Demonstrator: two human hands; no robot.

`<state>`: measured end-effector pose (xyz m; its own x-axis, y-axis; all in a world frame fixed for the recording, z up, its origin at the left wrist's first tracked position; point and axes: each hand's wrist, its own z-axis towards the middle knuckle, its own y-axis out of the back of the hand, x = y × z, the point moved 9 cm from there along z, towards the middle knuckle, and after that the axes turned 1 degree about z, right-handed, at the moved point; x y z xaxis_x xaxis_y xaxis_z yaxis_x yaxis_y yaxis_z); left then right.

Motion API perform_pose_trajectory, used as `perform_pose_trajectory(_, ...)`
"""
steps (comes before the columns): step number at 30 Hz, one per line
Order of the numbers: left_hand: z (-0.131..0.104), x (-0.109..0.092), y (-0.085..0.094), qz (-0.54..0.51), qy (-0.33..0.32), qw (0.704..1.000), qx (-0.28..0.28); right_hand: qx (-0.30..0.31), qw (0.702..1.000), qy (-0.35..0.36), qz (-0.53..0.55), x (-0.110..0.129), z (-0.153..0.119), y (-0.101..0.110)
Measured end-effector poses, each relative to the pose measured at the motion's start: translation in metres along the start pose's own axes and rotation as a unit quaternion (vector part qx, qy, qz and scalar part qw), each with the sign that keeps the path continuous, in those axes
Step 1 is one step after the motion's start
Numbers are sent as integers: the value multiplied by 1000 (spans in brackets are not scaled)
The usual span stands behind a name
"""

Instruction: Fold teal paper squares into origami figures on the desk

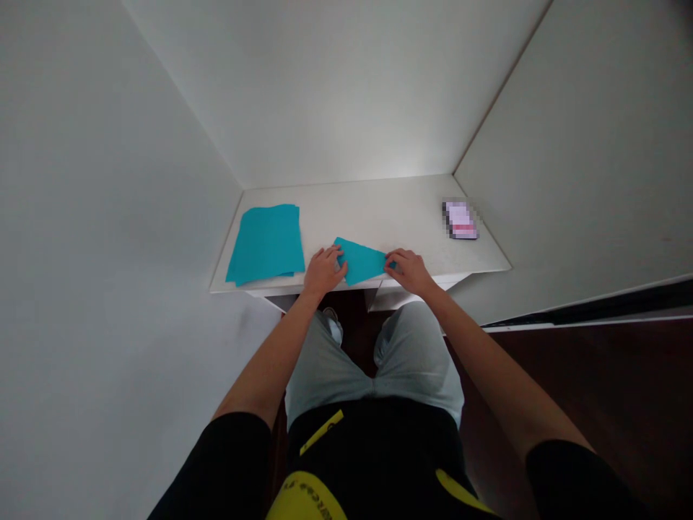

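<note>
A folded piece of blue paper lies near the front edge of the white desk, wide at its left end and narrowing to the right. My left hand grips the wide left end between thumb and fingers. At the narrow right end, my right hand pinches the tip. Some of the paper's edges are hidden under my fingers. To the left of my left hand rests a stack of flat blue sheets, slightly fanned out.
The narrow white desk stands against a wall, with walls at both sides. A phone with a lit, blurred screen lies at its right end. My legs are below the front edge, beside a drawer unit.
</note>
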<state>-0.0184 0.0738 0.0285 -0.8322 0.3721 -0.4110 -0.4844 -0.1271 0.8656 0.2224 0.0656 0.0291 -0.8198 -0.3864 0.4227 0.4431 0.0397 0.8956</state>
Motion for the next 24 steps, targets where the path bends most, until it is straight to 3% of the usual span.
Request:
perform_pose_trajectory(5, -3, 1, 1, 10, -3, 1000, -27, -79, 991, -92, -55, -17, 9, 9)
perform_pose_trajectory(7, -3, 2, 1, 10, -3, 999, -31, -85, 987, -114, -71, -19, 12, 8)
perform_pose_trajectory(13, -1, 7, 5, -6, 9, 999, -37, -29, 993, -91, -71, -16, 23, -5)
perform_pose_trajectory(19, 8, 31, -3, -71, 57, 996, -7, -7, 995, -82, -61, -43, 38, 4)
perform_pose_trajectory(24, 24, 55, -10, -73, 80, 994, 23, 96, 993, -24, -65, -54, 62, 2)
